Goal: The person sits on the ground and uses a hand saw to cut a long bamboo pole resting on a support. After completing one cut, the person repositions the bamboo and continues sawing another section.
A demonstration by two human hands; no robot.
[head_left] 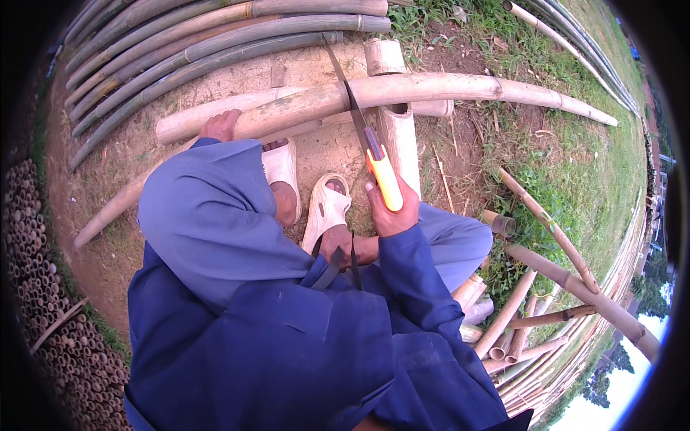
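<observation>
My right hand (397,207) is closed around the yellow-orange handle of a hand saw (388,182). Its long dark blade points away from me and lies across a pale bamboo pole (431,87). Near that pole's left end, my left hand (221,126) is closed on the bamboo, its fingers partly hidden by my knee. Beneath the pole, an upright-looking split bamboo piece (399,144) props it, just right of the blade. Another pale bamboo length (183,123) lies beneath, on the ground.
Several green-grey bamboo poles (215,32) lie side by side at the far left. Cut bamboo ends (43,287) are stacked at the left edge. More poles (546,266) lean and lie at the right on grass. My sandalled feet (327,208) rest on bare soil.
</observation>
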